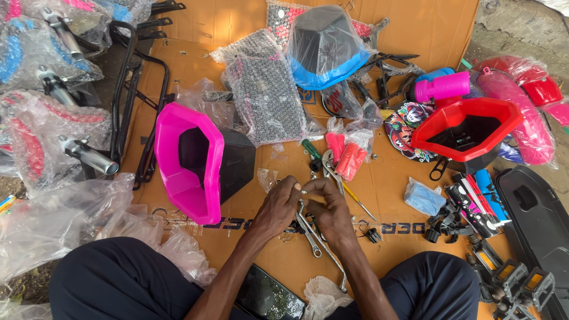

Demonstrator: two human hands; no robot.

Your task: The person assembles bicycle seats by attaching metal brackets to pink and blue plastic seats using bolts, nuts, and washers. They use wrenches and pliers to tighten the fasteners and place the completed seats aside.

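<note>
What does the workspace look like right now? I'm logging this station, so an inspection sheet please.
Surface: flattened cardboard sheet on the ground.
Job's things: a small part, too small to identify, pinched between both hands; spanners lie under them.
Clutter: pink basket, red basket, blue-rimmed basket, pliers, red grips, pedals, bubble-wrapped parts.
Hands: left hand and right hand meet, fingertips together.
Cables: nothing seen.
Surroundings: wrapped bicycle forks at left, bare ground at top right.
</note>
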